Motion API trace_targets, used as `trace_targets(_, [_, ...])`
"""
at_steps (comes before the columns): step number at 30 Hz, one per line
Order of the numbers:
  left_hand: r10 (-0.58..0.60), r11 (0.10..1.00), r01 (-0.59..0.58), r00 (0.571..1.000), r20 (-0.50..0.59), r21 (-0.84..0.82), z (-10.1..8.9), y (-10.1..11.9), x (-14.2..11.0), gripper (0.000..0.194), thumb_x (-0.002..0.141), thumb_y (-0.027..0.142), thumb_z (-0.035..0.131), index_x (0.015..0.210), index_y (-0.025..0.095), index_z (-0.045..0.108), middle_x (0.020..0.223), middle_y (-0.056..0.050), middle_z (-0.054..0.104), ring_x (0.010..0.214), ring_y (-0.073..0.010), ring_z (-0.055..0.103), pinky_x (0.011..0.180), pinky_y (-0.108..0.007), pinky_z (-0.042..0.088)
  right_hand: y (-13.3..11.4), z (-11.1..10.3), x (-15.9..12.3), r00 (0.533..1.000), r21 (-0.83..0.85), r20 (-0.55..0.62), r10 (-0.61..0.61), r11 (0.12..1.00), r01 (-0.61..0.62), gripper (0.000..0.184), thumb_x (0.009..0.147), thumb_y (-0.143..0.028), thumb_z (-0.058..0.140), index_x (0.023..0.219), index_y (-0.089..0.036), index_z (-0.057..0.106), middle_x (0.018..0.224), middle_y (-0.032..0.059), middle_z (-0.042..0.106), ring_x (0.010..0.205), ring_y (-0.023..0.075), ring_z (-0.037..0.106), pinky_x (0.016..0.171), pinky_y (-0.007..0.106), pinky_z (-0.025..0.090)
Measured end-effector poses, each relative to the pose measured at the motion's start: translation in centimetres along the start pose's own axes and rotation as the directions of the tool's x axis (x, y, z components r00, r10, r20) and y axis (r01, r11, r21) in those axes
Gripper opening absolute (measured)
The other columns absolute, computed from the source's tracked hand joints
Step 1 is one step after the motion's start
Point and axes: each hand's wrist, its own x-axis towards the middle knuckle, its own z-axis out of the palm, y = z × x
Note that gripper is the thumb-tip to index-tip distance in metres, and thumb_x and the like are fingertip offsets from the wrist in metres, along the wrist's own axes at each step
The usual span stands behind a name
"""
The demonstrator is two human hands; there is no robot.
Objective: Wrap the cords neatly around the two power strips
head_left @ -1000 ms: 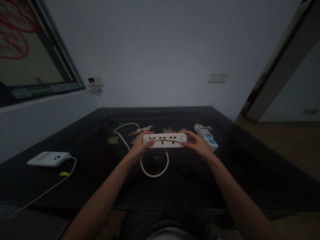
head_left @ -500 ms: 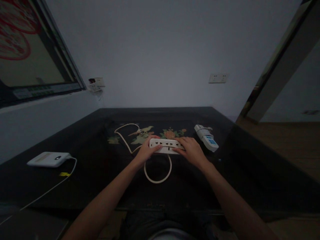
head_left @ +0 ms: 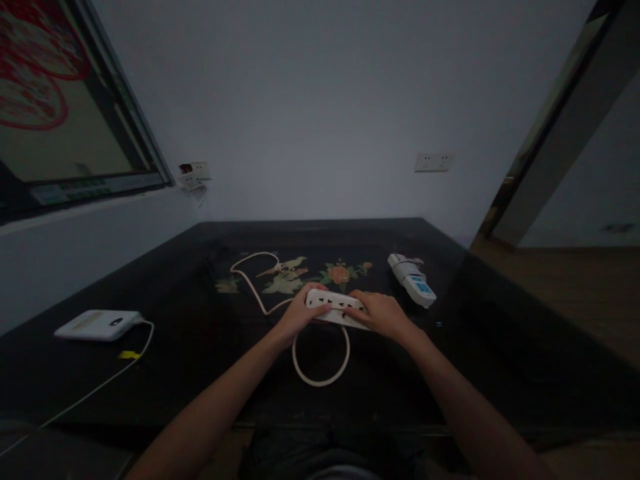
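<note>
A white power strip [head_left: 336, 301] with a row of sockets is held between my two hands, its right end tilted down toward me. My left hand [head_left: 301, 311] grips the left end, thumb on the socket face. My right hand [head_left: 379, 309] is wrapped over the right part, which its fingers partly hide. The strip's white cord [head_left: 321, 384] hangs in a loop below it. More of that cord curves across the tabletop to the left, toward the painted bird.
On the black table [head_left: 400, 387], a second power strip [head_left: 412, 280] with blue sockets and its cord wrapped round it lies to the right. A white power bank [head_left: 100, 325] with a cable [head_left: 95, 387] sits at the left. Wall sockets [head_left: 433, 162] are behind.
The power strip has turned so its right end points lower and nearer to me. Both hands moved with it, and the cord loop shifted slightly down and right.
</note>
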Motion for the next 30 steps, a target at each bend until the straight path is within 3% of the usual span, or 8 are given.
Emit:
trace_targets(10, [-0.034, 0.998, 0.035, 0.999, 0.025, -0.047, 0.3, 0.6, -0.5, 0.051, 0.062, 0.028, 0.08, 0.103, 0.02, 0.051, 0.09, 0.0, 0.055, 0.076, -0.0142, 0.059, 0.06, -0.025, 0.055, 0.3, 1.0, 0.4, 0.992, -0.004, 0.039, 0.121, 0.993, -0.121, 0.051, 0.086, -0.069, 0.036, 0.091, -0.024, 0.061, 0.089, 0.0064, 0.072, 0.087, 0.0263, 0.067, 0.059, 0.027, 0.032])
trace_targets(20, [-0.047, 0.998, 0.047, 0.999, -0.002, -0.044, 0.5, 0.3, -0.5, 0.048, 0.064, 0.031, 0.078, 0.102, 0.022, 0.049, 0.088, 0.0, 0.056, 0.077, -0.0161, 0.062, 0.06, -0.027, 0.055, 0.5, 1.0, 0.4, 0.993, 0.058, 0.069, 0.091, 0.994, -0.095, 0.049, 0.086, -0.067, 0.039, 0.097, -0.024, 0.06, 0.092, 0.0063, 0.072, 0.089, 0.0261, 0.067, 0.06, 0.027, 0.034])
trace_targets(30, [0.063, 0.998, -0.063, 0.998, -0.007, 0.021, 0.5, -0.1, -0.5, 0.046, 0.066, 0.03, 0.076, 0.102, 0.021, 0.05, 0.084, 0.002, 0.057, 0.076, -0.0134, 0.057, 0.062, -0.021, 0.049, 0.4, 0.6, 0.4, 0.993, 0.087, 0.079, 0.087, 0.992, -0.094, 0.048, 0.086, -0.066, 0.04, 0.095, -0.024, 0.061, 0.092, 0.0059, 0.071, 0.087, 0.0251, 0.066, 0.06, 0.026, 0.034])
